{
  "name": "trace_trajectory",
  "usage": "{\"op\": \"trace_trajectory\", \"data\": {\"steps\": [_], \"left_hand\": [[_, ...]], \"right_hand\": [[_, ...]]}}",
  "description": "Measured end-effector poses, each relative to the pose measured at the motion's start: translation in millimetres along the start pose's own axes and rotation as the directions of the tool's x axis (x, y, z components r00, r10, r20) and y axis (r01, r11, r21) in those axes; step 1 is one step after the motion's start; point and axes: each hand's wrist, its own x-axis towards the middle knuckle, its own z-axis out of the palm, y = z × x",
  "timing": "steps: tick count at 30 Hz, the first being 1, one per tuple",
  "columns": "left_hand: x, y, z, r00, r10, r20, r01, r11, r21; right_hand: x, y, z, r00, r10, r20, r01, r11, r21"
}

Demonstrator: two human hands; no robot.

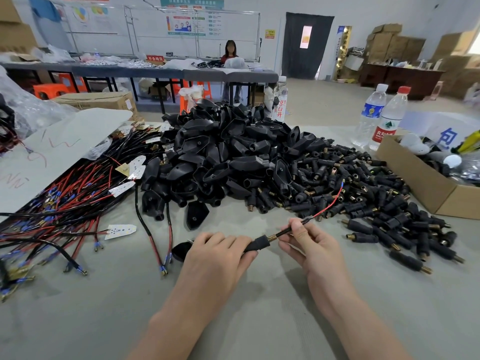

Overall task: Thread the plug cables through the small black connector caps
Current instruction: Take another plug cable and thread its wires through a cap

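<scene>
The left hand (215, 258) is curling round a small black connector cap (257, 244) just over the table (233, 320), while the right hand (309, 242) is pinching the plug cable (284, 232) at the cap's brass end; the cable is seemingly passing through. The next move is calling for a steady, straight pull.

Red sign (155, 58): 不合格区; far bottle (280, 105): 京白开; red-capped bottle (388, 120): 农夫; white sheet (428, 127): blue 包

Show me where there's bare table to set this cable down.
Bare table lies between your forearms, left of the left hand this side of the wire bundle, and right of the right hand this side of the small connectors. Crowded beyond: housing pile, cardboard box.
</scene>
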Motion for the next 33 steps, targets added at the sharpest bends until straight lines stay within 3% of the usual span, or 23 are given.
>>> {"op": "trace_trajectory", "data": {"steps": [3,6,10,12,14,17,20,25,28,33], "left_hand": [[-2,-4,-3,1.0,0.0,-0.002,0.0,1.0,-0.021],[-4,-11,-6,1.0,-0.026,-0.004,0.026,0.999,-0.027],[-4,-11,-7,1.0,-0.019,0.019,0.019,1.0,-0.022],[-5,-11,-7,0.999,-0.025,0.031,0.026,0.999,-0.021],[-4,-10,-6,0.999,-0.026,0.037,0.027,0.999,-0.034],[-1,-3,-5,0.998,-0.018,0.054,0.021,0.998,-0.053],[-1,1,-6,0.995,-0.046,0.094,0.061,0.984,-0.165],[-7,-20,-8,0.959,-0.198,0.205,0.265,0.881,-0.391],[-10,-27,-6,0.938,-0.218,0.269,0.321,0.841,-0.436],[-12,-31,-1,0.924,-0.28,0.259,0.372,0.81,-0.454]], "right_hand": [[7,-6,-10,0.998,-0.014,-0.067,0.022,0.994,0.11],[19,-22,-33,0.966,0.034,-0.255,0.051,0.946,0.321],[24,-33,-51,0.939,0.062,-0.337,0.075,0.922,0.379],[20,-31,-46,0.963,0.073,-0.259,0.028,0.93,0.366],[10,-20,-30,0.987,0.141,-0.075,-0.113,0.949,0.294],[-11,5,1,0.948,0.239,0.211,-0.25,0.968,0.025],[-15,13,16,0.961,0.194,0.196,-0.188,0.981,-0.052],[-7,9,4,0.983,0.145,0.115,-0.147,0.989,0.008],[-4,10,4,0.986,0.14,0.094,-0.145,0.988,0.045],[-4,13,2,0.975,0.152,0.16,-0.165,0.984,0.071]]}}
